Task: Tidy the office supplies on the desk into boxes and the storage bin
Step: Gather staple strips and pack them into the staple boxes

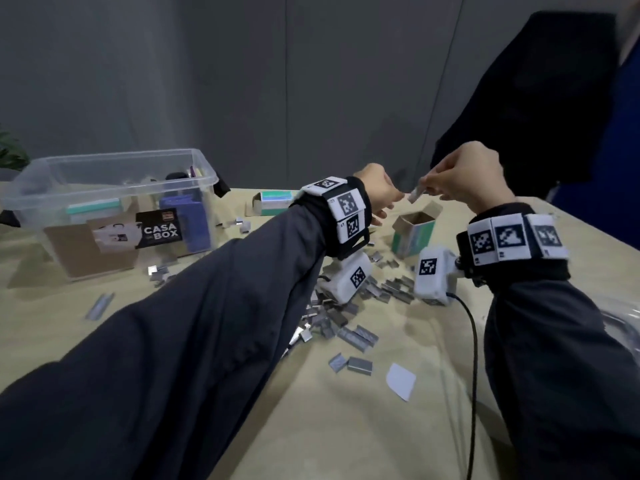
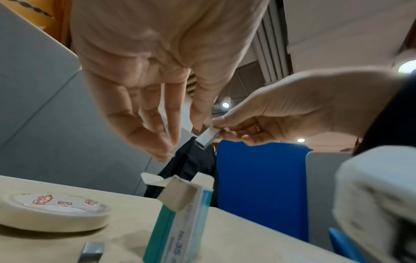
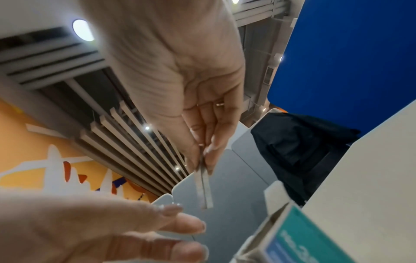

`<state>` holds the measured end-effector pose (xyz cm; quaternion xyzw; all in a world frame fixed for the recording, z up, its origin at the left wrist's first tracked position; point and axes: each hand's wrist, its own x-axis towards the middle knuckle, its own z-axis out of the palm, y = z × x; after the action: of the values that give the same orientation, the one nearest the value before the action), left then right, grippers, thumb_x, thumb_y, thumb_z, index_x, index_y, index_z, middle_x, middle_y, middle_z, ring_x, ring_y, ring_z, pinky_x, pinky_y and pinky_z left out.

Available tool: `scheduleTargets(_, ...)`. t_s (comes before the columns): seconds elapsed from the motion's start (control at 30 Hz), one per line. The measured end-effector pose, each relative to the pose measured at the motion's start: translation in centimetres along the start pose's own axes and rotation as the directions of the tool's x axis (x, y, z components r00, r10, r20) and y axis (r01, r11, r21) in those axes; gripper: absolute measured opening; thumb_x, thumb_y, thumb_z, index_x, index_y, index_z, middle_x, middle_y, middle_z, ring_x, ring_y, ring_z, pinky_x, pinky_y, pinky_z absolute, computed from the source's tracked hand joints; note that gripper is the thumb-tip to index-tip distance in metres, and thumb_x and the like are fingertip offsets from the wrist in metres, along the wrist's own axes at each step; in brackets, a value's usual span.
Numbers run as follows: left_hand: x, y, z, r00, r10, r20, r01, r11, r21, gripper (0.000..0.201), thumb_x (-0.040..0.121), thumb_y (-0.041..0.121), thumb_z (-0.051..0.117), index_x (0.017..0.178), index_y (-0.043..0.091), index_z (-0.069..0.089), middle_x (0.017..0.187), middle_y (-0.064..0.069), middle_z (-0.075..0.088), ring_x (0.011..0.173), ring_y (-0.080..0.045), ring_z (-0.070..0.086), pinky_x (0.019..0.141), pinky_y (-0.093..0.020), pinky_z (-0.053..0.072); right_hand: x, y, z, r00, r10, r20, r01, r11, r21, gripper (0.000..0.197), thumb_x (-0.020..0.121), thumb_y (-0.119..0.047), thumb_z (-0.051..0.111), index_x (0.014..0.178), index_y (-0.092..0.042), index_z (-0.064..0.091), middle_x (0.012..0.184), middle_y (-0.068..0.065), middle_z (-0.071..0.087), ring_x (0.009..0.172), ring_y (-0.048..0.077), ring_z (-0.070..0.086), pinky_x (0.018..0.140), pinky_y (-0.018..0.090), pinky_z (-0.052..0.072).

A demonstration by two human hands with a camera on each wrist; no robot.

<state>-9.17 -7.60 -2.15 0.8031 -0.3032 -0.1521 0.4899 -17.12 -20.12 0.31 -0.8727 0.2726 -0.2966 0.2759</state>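
My right hand (image 1: pixel 437 188) pinches a short silver staple strip (image 1: pixel 415 195) by one end, between thumb and fingertips. It hangs just above the small teal staple box (image 1: pixel 414 233), which stands upright on the desk with its top flaps open. In the right wrist view the strip (image 3: pixel 203 188) points down from my fingertips towards the box (image 3: pixel 303 240). My left hand (image 1: pixel 384 209) hovers beside the strip with its fingers relaxed and holds nothing. In the left wrist view its thumb comes close to the strip (image 2: pixel 208 137). Loose staple strips (image 1: pixel 346 317) lie heaped on the desk under my wrists.
The clear storage bin (image 1: pixel 52 188) at the left holds boxes and other supplies. A second teal box (image 1: pixel 273 202) lies open behind my left wrist. A roll of tape (image 2: pixel 51 213) sits left of the upright box. A dark jacket (image 1: pixel 536 116) hangs at the right.
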Motion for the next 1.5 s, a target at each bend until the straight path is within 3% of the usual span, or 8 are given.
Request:
scheduleTargets(0.1,0.8,0.3,0.9,0.999,-0.042,0.025,0.040,0.998,0.051,0.023,0.093,0.015,0.063,0.108,-0.002,0.064,0.091,-0.015,0.065,0.063,-0.025,0.058,0.070,-0.042,0.058,0.0,0.8,0.2,1.000,0.022,-0.009,-0.023,0.997,-0.075,0.013,0.072,-0.018,0.084,0.066,-0.015,0.073,0.076,0.007,0.072,0.084,0.024,0.071,0.082,0.041,0.060)
scheduleTargets(0.27,1.1,0.4,1.7,0.987,-0.098,0.128,0.086,0.991,0.103,0.025,0.087,0.010,0.070,0.103,-0.009,0.067,0.076,-0.018,0.066,0.054,-0.026,0.057,0.066,-0.038,0.057,-0.2,1.9,1.1,1.000,0.027,0.009,-0.025,0.984,-0.176,0.017,0.070,-0.013,0.083,0.062,-0.020,0.069,0.085,0.011,0.072,0.092,0.028,0.068,0.082,0.040,0.059)
scheduleTargets(0.43,1.2,0.1,2.2,0.988,-0.089,0.123,0.079,0.994,0.079,0.020,0.082,0.002,0.074,0.096,-0.011,0.069,0.078,-0.021,0.073,0.057,-0.028,0.064,0.060,-0.033,0.056,-0.8,2.9,1.5,0.993,0.077,0.086,-0.046,0.947,-0.319,0.027,0.066,-0.027,0.088,0.086,-0.016,0.075,0.096,0.011,0.070,0.096,0.031,0.065,0.081,0.039,0.057)
scheduleTargets(0.57,1.0,0.1,2.1,0.972,-0.082,0.219,0.069,0.995,0.068,0.022,0.079,0.004,0.077,0.094,-0.010,0.069,0.072,-0.017,0.069,0.065,-0.029,0.064,0.056,-0.028,0.052,-0.7,3.5,0.9,0.993,0.088,0.075,-0.056,0.932,-0.358,0.030,0.070,-0.021,0.082,0.097,-0.013,0.073,0.099,0.013,0.069,0.094,0.033,0.065,0.082,0.039,0.056)
scheduleTargets(0.8,0.6,-0.1,2.6,0.961,-0.067,0.268,0.048,0.996,0.077,0.014,0.080,0.002,0.075,0.091,-0.007,0.071,0.075,-0.017,0.067,0.061,-0.025,0.064,0.057,-0.027,0.053,-0.2,3.7,-1.5,0.986,0.155,0.058,-0.132,0.946,-0.297,0.030,0.062,-0.018,0.087,0.087,-0.011,0.073,0.091,0.013,0.069,0.091,0.033,0.067,0.082,0.045,0.058)
scheduleTargets(0.97,1.0,0.0,2.9,0.970,-0.071,0.231,0.053,0.995,0.081,0.011,0.084,0.001,0.070,0.090,-0.007,0.068,0.075,-0.017,0.064,0.063,-0.028,0.064,0.054,-0.027,0.052,-0.2,3.7,-1.0,0.987,0.159,-0.008,-0.155,0.944,-0.291,0.029,0.070,-0.015,0.081,0.096,-0.009,0.070,0.099,0.013,0.066,0.095,0.033,0.064,0.085,0.040,0.055)
scheduleTargets(1.27,1.7,-0.3,3.3,0.977,-0.116,0.178,0.111,0.993,0.037,0.012,0.089,0.005,0.066,0.096,-0.004,0.065,0.068,-0.014,0.058,0.057,-0.028,0.061,0.052,-0.027,0.049,0.0,4.0,1.8,0.971,0.240,0.000,-0.229,0.929,-0.292,0.033,0.074,-0.027,0.081,0.102,-0.015,0.068,0.104,0.008,0.066,0.094,0.028,0.061,0.068,0.032,0.040)
scheduleTargets(1.5,2.6,-0.8,3.1,0.972,-0.162,0.172,0.158,0.987,0.035,0.025,0.089,0.007,0.066,0.107,-0.011,0.064,0.074,-0.016,0.059,0.060,-0.029,0.061,0.059,-0.031,0.051,0.5,4.2,3.5,0.955,0.277,0.103,-0.237,0.925,-0.296,0.048,0.070,-0.043,0.085,0.105,-0.014,0.070,0.104,0.006,0.068,0.098,0.028,0.063,0.070,0.031,0.041)
